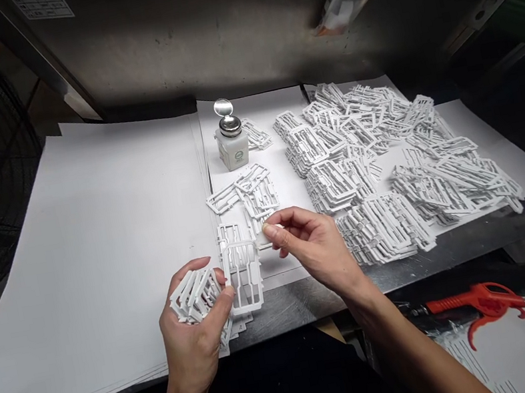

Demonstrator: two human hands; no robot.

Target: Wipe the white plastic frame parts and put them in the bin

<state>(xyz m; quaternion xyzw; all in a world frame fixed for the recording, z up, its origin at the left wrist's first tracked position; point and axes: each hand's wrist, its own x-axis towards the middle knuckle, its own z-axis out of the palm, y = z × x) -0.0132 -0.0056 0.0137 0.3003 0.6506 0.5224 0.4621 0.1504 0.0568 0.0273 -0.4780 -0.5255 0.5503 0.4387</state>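
Note:
My left hand (pixel 192 331) is closed around a bundle of thin white plastic frames (pixel 197 295). Its thumb presses on one more white frame (pixel 245 277), which stands out to the right of the bundle with slots and narrow bars showing. Just right of that frame's upper corner, my right hand (pixel 308 242) has thumb and forefinger pinched together. Whether a frame is between those fingertips I cannot make out. Beyond the hands, several loose white frames (pixel 255 187) lie overlapping on the paper, some partly hidden by the fingers.
A pump-top bottle (pixel 233 147) with its metal lid raised stands behind the loose frames. Stacks and heaps of white frames (pixel 359 139) cover the right side. White paper sheets (pixel 97 239) line the metal bench. A red air blow gun (pixel 485 306) is at lower right.

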